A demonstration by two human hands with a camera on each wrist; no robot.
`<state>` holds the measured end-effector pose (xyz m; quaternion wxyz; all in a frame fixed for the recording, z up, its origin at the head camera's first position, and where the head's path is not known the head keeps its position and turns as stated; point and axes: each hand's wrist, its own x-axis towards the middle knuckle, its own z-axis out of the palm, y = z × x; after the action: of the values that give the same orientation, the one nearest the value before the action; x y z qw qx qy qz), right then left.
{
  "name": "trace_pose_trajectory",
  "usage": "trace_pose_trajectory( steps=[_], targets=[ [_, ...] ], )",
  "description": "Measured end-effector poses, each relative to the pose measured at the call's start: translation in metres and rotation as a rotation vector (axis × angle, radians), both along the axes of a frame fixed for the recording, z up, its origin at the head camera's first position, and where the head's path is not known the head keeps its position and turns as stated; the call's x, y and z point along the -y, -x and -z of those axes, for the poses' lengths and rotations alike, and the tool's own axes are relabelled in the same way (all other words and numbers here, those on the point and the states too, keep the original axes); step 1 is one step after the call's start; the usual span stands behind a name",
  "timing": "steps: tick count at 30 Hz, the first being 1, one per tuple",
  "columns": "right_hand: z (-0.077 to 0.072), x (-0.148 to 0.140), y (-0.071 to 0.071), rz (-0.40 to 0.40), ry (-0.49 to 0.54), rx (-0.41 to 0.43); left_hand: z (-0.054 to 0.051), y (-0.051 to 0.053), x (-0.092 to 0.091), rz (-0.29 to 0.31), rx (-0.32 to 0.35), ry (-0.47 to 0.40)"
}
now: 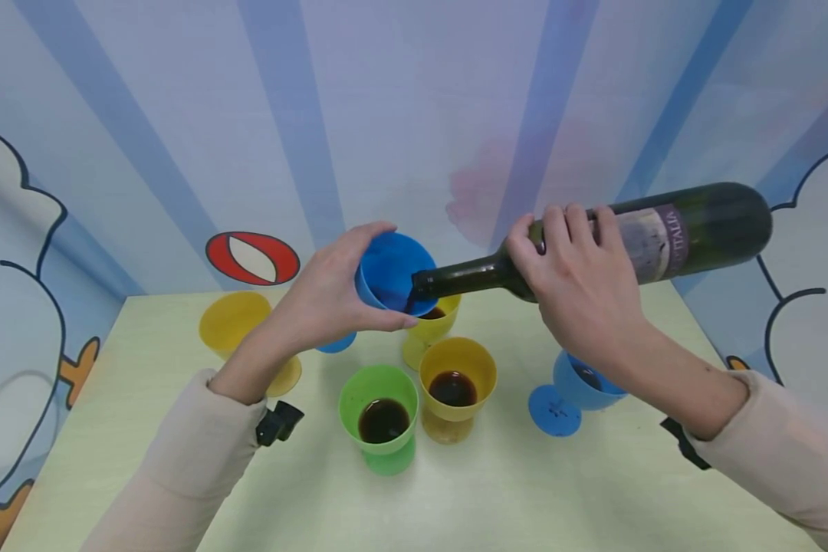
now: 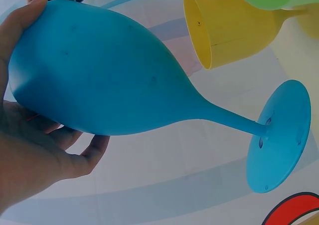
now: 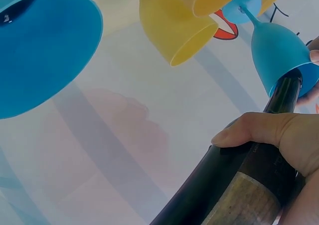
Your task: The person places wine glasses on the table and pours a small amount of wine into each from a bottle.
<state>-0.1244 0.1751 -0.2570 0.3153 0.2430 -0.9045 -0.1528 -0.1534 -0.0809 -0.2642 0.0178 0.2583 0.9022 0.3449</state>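
My left hand [image 1: 331, 295] grips a blue plastic goblet [image 1: 392, 257] by its bowl, holding it above the table. In the left wrist view the goblet [image 2: 109, 75] shows its stem and round foot, with fingers wrapped about the bowl. My right hand [image 1: 579, 272] holds a dark green wine bottle [image 1: 721, 222] around its shoulder, tilted with the neck pointing left. The bottle's mouth sits at the goblet's rim, and a dark stream runs from it into the bowl. From the right wrist, the bottle neck [image 3: 287, 93] is seen entering the goblet [image 3: 279, 50].
On the pale table [image 1: 497, 498] stand a green goblet [image 1: 378, 383] and an amber goblet [image 1: 458, 356], both holding dark liquid. A yellow goblet [image 1: 428, 333] is behind them, another yellow goblet [image 1: 229, 322] at left. A blue goblet [image 1: 576, 387] stands beneath my right forearm.
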Motion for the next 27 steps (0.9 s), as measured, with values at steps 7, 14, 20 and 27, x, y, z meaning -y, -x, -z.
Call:
trace_pose_trajectory(
  steps=[7, 14, 20, 27],
  targets=[
    [-0.0002, -0.0003, 0.0003, 0.003, 0.009, 0.005, 0.0004, 0.0009, 0.0006, 0.002, -0.003, -0.005],
    [-0.0005, -0.0002, 0.0003, 0.004, 0.009, 0.011, 0.0009, 0.0014, 0.0005, 0.006, -0.014, -0.002],
    [0.0003, 0.0004, 0.0004, 0.002, 0.004, 0.006, 0.001, 0.0011, 0.002, 0.014, -0.018, -0.003],
    [0.0005, 0.0013, 0.0004, -0.006, 0.003, 0.0, 0.0009, 0.0006, 0.0028, 0.019, -0.017, -0.007]
  ],
)
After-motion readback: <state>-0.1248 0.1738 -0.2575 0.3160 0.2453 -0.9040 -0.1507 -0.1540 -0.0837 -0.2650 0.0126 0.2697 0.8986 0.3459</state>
